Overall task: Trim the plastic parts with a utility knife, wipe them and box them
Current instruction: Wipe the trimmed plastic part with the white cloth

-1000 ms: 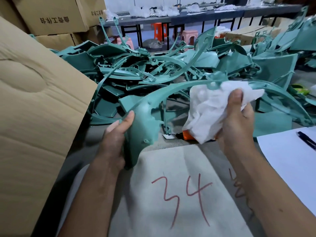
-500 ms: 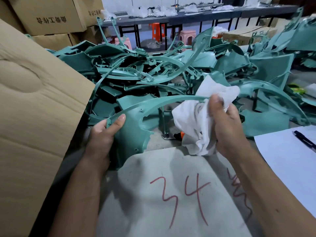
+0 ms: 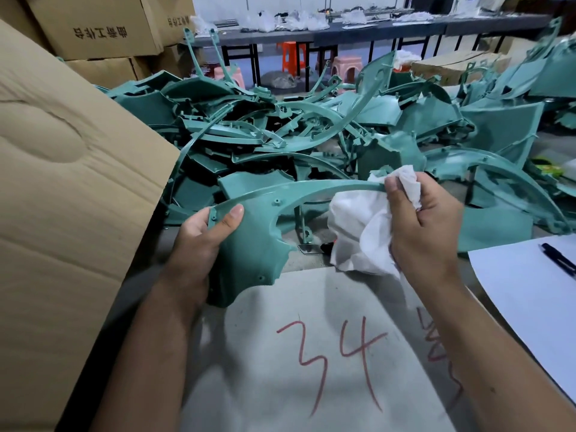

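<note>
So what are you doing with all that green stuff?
A person is cleaning a green plastic part. The left hand holds its wide end, and the right hand pinches a white cloth around its thin curved arm. A big pile of green parts waits behind, and a cardboard box stands at the left.

Grey table (image 3: pixel 308 262) w/ green parts pile (image 3: pixel 311 129), white sheet (image 3: pixel 536 294), pen (image 3: pixel 558 259).
</note>
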A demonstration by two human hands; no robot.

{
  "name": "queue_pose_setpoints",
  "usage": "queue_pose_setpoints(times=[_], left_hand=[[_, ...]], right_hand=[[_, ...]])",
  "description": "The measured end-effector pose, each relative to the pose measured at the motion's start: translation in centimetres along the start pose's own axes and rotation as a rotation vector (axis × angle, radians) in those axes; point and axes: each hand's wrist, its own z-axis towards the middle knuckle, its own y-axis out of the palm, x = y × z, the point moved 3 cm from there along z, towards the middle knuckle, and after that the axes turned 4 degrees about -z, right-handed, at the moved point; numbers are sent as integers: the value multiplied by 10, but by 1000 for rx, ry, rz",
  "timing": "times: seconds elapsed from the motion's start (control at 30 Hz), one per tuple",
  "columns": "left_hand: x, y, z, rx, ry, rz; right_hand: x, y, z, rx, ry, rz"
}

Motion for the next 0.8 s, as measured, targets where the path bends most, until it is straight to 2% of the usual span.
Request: queue_pose_setpoints(times=[0.07, 0.17, 0.23, 0.33, 0.4, 0.47, 0.5, 0.57, 0.63, 0.7, 0.73, 0.8], left_hand=[[2, -5, 0, -48, -13, 1], [3, -3, -2, -115, 49, -25], [4, 3, -3, -151, 137, -68], [8, 6, -2, -38, 354, 41], [13, 8, -3, 58, 496, 47], [19, 9, -7, 177, 623, 157], [22, 12, -9, 193, 679, 268], [20, 34, -16, 56, 775, 512], [13, 66, -26, -162, 894, 701], [4, 90, -36, -304, 1042, 809], [1, 99, -41, -341, 1104, 855], [-3, 110, -50, -361, 1219, 970]], right_hand=[[-8, 1, -3, 42, -27, -43], [-9, 3, -6, 118, 134, 210], [-12, 3, -7, 234, 161, 289], [-12, 1, -8, 407, 218, 362], [-1, 1, -7, 500, 478, 477], [7, 6, -6, 469, 713, 692], [8, 8, -4, 412, 749, 799], [6, 11, 1, 283, 732, 893], [7, 8, 3, 198, 647, 728], [16, 3, 6, 130, 570, 460], [20, 1, 7, 109, 567, 387], [25, -5, 10, 107, 591, 394]])
